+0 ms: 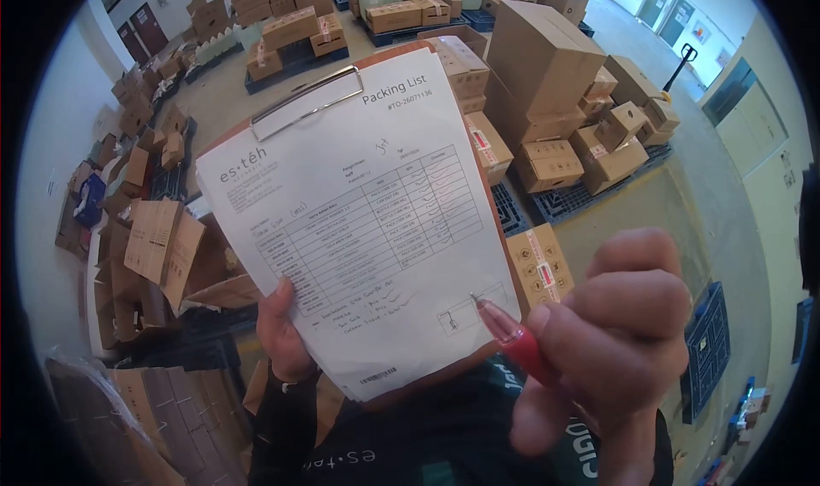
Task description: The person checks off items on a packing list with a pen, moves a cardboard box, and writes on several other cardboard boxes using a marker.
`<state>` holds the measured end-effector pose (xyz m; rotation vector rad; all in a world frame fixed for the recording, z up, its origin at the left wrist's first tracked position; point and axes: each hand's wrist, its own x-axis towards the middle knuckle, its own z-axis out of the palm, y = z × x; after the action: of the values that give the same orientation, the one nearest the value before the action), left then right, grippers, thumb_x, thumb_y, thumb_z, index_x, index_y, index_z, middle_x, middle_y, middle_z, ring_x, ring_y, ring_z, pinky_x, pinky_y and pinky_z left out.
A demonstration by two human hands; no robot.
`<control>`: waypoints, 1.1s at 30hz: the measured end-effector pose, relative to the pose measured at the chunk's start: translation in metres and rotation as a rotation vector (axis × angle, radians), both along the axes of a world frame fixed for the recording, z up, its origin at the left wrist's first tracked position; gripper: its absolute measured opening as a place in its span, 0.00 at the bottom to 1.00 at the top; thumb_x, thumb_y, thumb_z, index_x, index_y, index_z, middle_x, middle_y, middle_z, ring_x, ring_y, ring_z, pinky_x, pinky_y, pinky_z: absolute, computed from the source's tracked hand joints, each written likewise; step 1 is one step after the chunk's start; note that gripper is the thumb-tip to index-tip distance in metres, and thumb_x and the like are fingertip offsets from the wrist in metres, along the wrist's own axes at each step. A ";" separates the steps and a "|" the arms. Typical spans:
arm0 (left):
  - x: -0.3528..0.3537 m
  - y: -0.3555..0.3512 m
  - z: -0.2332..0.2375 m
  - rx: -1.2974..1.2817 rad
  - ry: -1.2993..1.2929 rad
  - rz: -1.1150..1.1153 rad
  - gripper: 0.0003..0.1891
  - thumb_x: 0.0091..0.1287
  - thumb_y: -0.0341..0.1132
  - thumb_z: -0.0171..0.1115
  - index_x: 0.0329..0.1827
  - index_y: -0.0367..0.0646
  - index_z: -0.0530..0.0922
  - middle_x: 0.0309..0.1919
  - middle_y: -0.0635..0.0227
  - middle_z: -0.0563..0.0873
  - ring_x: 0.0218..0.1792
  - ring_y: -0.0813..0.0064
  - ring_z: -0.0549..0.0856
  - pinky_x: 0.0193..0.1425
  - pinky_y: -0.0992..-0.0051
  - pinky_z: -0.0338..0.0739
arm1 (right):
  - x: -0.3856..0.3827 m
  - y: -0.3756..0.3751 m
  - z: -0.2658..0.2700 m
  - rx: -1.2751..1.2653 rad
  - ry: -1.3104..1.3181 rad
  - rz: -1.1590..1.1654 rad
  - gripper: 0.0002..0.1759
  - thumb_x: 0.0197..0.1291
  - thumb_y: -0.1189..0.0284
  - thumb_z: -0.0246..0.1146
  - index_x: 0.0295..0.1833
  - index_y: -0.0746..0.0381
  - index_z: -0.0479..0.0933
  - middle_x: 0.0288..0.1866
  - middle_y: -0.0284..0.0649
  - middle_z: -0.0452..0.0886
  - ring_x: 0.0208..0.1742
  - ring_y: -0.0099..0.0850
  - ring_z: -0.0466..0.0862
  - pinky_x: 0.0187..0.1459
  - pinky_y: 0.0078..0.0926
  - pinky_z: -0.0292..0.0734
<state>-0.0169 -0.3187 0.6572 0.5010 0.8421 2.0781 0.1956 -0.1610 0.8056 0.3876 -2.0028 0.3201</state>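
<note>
cardboard boxes point(547, 59) on dark pallets point(705, 341)

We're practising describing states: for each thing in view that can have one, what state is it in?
Packing list: ticked and handwritten on.
Clip: closed on the packing list.
Red pen: tip out, uncapped.
Carton at picture left: flaps open.
Carton right of the packing list: taped shut.
Pallet jack handle: upright.

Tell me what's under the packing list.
A brown clipboard shows past the top and right edges of the packing list. The packing list covers the rest, so anything else between them cannot be seen.
</note>
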 end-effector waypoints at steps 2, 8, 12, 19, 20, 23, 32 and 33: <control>0.000 0.001 0.001 0.008 0.003 -0.003 0.29 0.76 0.45 0.44 0.71 0.30 0.64 0.63 0.45 0.77 0.63 0.54 0.80 0.69 0.56 0.73 | -0.001 0.005 -0.001 0.002 -0.002 0.040 0.14 0.62 0.61 0.65 0.40 0.62 0.79 0.28 0.38 0.78 0.26 0.30 0.74 0.27 0.28 0.68; 0.000 0.002 0.002 -0.019 -0.056 0.046 0.30 0.73 0.41 0.46 0.71 0.27 0.61 0.64 0.43 0.76 0.63 0.53 0.80 0.66 0.58 0.78 | -0.029 0.038 -0.030 -0.093 0.085 0.055 0.19 0.65 0.56 0.63 0.41 0.63 0.80 0.29 0.40 0.80 0.28 0.31 0.78 0.30 0.28 0.72; -0.011 -0.003 -0.010 -0.042 0.032 0.061 0.29 0.74 0.42 0.46 0.71 0.28 0.62 0.65 0.45 0.75 0.63 0.54 0.79 0.67 0.58 0.76 | -0.037 0.048 -0.079 -0.453 -0.009 0.046 0.27 0.73 0.50 0.53 0.42 0.66 0.77 0.31 0.44 0.80 0.29 0.31 0.79 0.30 0.26 0.72; -0.011 0.000 -0.013 0.042 -0.070 -0.055 0.29 0.77 0.44 0.44 0.73 0.31 0.62 0.67 0.48 0.74 0.67 0.55 0.76 0.70 0.57 0.72 | -0.045 0.052 -0.118 -0.513 0.020 -0.071 0.24 0.74 0.55 0.55 0.33 0.65 0.74 0.27 0.41 0.80 0.27 0.27 0.76 0.30 0.23 0.69; -0.011 0.000 -0.013 0.060 -0.094 -0.071 0.29 0.77 0.44 0.43 0.73 0.31 0.62 0.67 0.48 0.74 0.67 0.55 0.76 0.70 0.58 0.73 | -0.045 0.051 -0.118 -0.536 0.017 -0.113 0.23 0.74 0.56 0.55 0.32 0.65 0.73 0.27 0.41 0.80 0.27 0.27 0.75 0.30 0.23 0.69; -0.013 -0.001 -0.013 -0.027 -0.066 -0.013 0.29 0.75 0.44 0.46 0.72 0.30 0.63 0.64 0.48 0.76 0.64 0.55 0.79 0.68 0.58 0.74 | -0.044 0.051 -0.123 -0.628 -0.002 -0.157 0.19 0.72 0.64 0.57 0.29 0.63 0.71 0.26 0.40 0.80 0.26 0.26 0.74 0.31 0.22 0.68; -0.011 0.001 -0.010 -0.014 -0.061 -0.028 0.30 0.75 0.45 0.44 0.73 0.31 0.62 0.66 0.47 0.74 0.66 0.54 0.76 0.70 0.56 0.72 | -0.048 0.052 -0.120 -0.609 -0.044 -0.150 0.17 0.65 0.80 0.62 0.25 0.61 0.65 0.23 0.37 0.78 0.26 0.24 0.72 0.31 0.22 0.68; -0.012 0.001 -0.010 -0.003 -0.064 -0.030 0.30 0.75 0.45 0.44 0.73 0.31 0.62 0.66 0.47 0.74 0.66 0.54 0.77 0.70 0.56 0.72 | -0.049 0.052 -0.117 -0.600 -0.062 -0.157 0.17 0.64 0.81 0.63 0.25 0.61 0.65 0.23 0.36 0.78 0.26 0.24 0.72 0.31 0.23 0.68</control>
<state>-0.0290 -0.3179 0.6474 0.4399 0.7959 2.0545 0.1468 -0.1093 0.6881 -0.1594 -1.8730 0.8096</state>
